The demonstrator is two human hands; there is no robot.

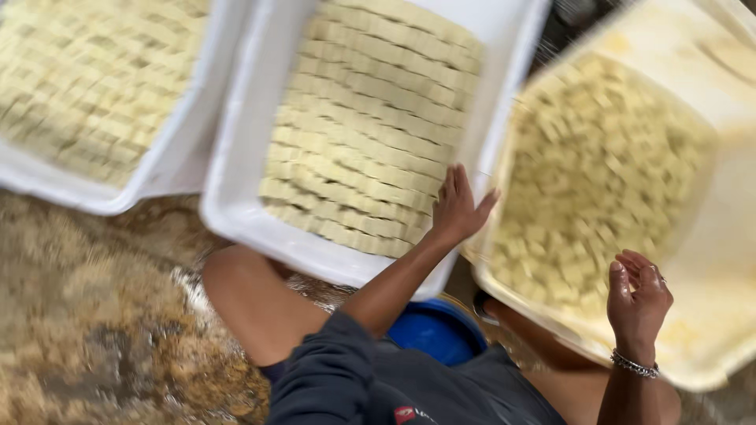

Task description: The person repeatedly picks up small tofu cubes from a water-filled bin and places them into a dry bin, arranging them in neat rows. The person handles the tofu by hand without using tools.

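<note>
Left hand, fingers spread wide, rests on the middle white tray of stacked pale blocks; right hand loosely cupped, seemingly empty, over the blurred cream tub right of it, edges cropped.

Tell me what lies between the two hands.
In the head view, between the left hand and right hand lies the cream tub's near rim and its loose pale cubes.
</note>
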